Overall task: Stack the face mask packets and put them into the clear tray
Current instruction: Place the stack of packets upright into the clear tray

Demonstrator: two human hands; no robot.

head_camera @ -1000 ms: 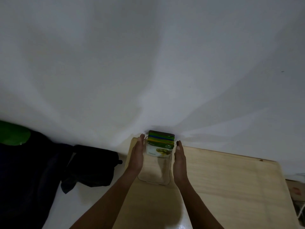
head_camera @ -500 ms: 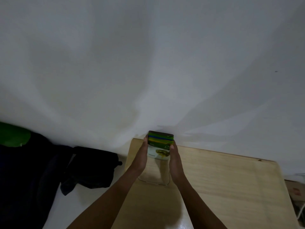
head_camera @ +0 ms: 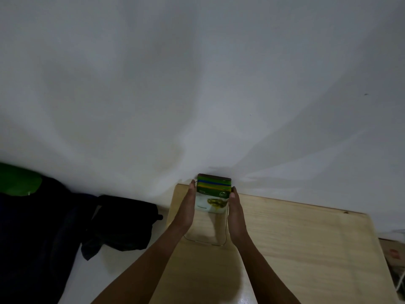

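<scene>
A stack of face mask packets [head_camera: 213, 195], white with green, blue and yellow bands at the top, stands on edge at the far end of the clear tray [head_camera: 205, 242]. The tray lies on the wooden table near its back left corner, against the wall. My left hand [head_camera: 186, 208] lies flat against the stack's left side. My right hand [head_camera: 236, 212] presses flat against its right side. The fingers of both hands are straight, with their tips near the stack's top edge. The tray's near part holds nothing.
The light wooden table [head_camera: 295, 238] stretches to the right and toward me. A white wall [head_camera: 197, 95] rises right behind the stack. Dark bags and clothing [head_camera: 65, 227] lie left of the table, with something green [head_camera: 17, 183] behind them.
Both hands have moved inward and forward from beside the tray, and now press against the stack's two sides. The stack and the tray stay in place.
</scene>
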